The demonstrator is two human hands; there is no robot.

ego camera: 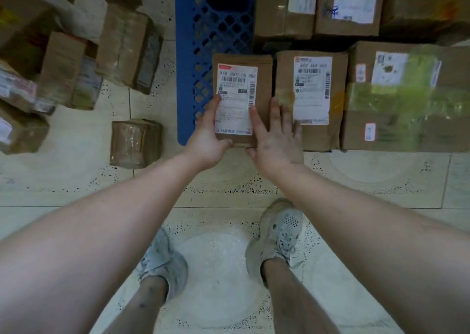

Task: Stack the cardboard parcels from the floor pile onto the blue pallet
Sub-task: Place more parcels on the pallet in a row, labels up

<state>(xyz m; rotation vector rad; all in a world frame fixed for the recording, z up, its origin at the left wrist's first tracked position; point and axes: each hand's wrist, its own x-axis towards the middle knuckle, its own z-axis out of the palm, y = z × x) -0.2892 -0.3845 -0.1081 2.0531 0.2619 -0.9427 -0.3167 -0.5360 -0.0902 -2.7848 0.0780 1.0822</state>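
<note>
A small cardboard parcel (263,84) with a white shipping label lies over the near edge of the blue pallet (185,53). My left hand (206,140) grips its near left corner, thumb on the label. My right hand (274,140) rests flat on its right side with fingers spread across the top, touching the neighbouring labelled parcel (311,97). Several more parcels sit on the pallet, a large taped one (407,99) at the right and two (287,7) (348,5) behind.
The floor pile lies at the left: several brown boxes (127,48) (68,71) and one small taped box (136,144) alone on the tiled floor. My two feet in grey shoes (277,234) stand on the tiles just short of the pallet.
</note>
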